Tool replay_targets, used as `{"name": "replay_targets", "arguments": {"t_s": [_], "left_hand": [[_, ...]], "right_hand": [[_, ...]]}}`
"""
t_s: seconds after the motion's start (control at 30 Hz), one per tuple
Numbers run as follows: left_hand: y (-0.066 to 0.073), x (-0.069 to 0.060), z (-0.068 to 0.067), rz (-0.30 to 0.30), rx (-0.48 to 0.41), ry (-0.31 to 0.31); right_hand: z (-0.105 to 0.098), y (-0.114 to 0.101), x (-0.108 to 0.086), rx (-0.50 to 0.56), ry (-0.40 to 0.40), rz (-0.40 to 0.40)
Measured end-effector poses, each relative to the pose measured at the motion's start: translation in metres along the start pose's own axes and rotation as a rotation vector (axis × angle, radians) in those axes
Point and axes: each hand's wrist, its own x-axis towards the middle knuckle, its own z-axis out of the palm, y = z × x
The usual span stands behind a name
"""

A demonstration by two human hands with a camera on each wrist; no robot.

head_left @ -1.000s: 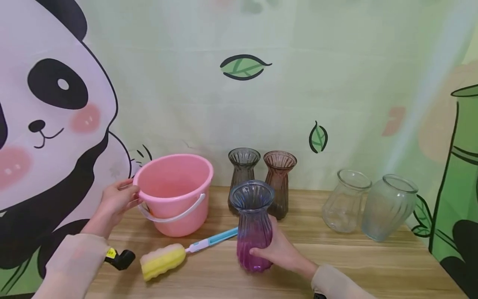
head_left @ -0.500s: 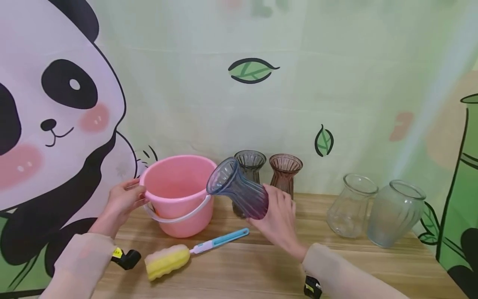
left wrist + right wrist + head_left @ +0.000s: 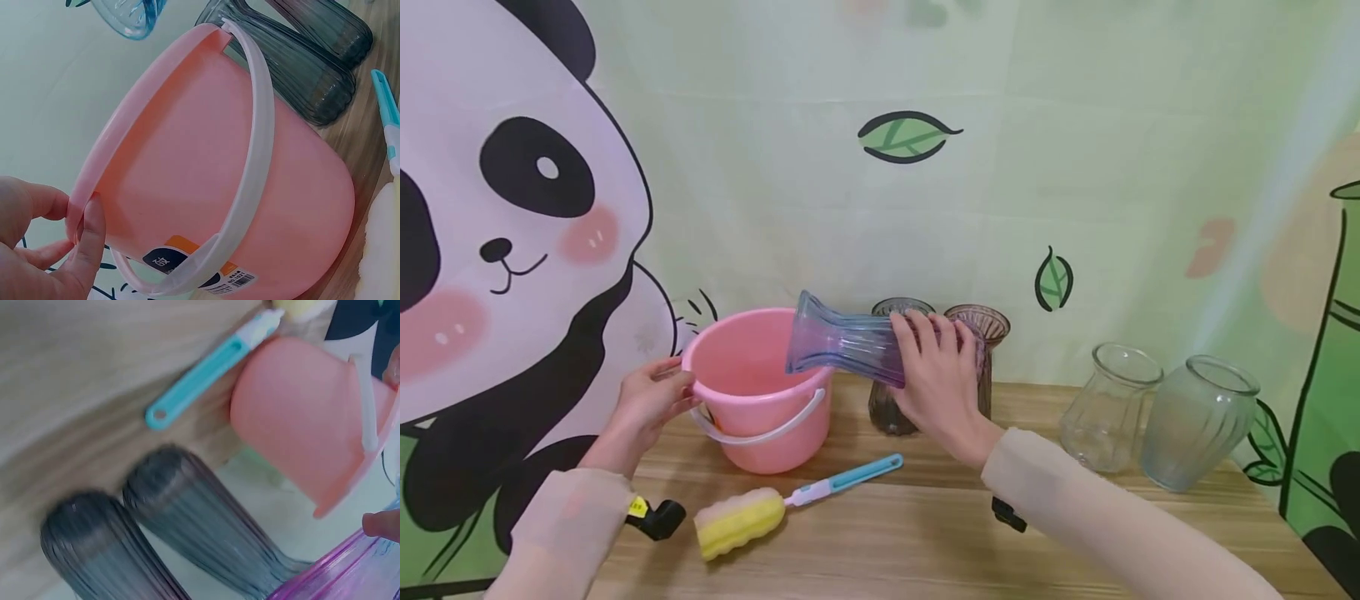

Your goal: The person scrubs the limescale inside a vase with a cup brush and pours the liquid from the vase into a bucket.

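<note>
Swung near-level since earlier frame: blue-purple ribbed glass vase [image 3: 859, 345], mouth just above three-o'clock side of round pink plastic bucket [image 3: 775, 451]. Right hand [image 3: 938, 375] grips vase; left hand [image 3: 650, 402] pinches bucket's rim at nine. Best: bucket steady, glass off rim.

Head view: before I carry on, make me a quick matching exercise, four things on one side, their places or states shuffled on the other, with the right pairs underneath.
1. Pink bucket
2. Blue-purple vase
3. Sponge brush
4. Pale bluish vase

A. Farthest right of the vases
B. Held sideways in the right hand
C. Lying in front of the bucket
D. Rim pinched by the left hand

Pairs: 1-D, 2-B, 3-C, 4-A
</note>
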Motion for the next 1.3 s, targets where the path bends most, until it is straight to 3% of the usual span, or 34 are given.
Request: {"name": "replay_targets", "arguments": {"t_s": [0.37, 0.6, 1.07, 1.2, 1.3], "left_hand": [[-0.001, 0.002, 0.001, -0.003, 0.024, 0.014], [-0.003, 0.004, 0.001, 0.0, 0.013, 0.013], [-0.003, 0.001, 0.0, -0.003, 0.006, 0.01], [-0.002, 0.001, 0.0, -0.003, 0.005, 0.008], [-0.001, 0.0, 0.0, -0.001, 0.003, 0.007]], "right_hand": [[0.017, 0.019, 0.04, -0.273, 0.03, -0.298], [0.024, 0.023, 0.045, -0.405, -0.043, -0.411], [0.031, 0.017, 0.051, -0.573, 0.066, -0.491], [0.031, 0.016, 0.048, -0.536, 0.064, -0.451], [0.031, 0.014, 0.045, -0.452, 0.066, -0.376]]}}
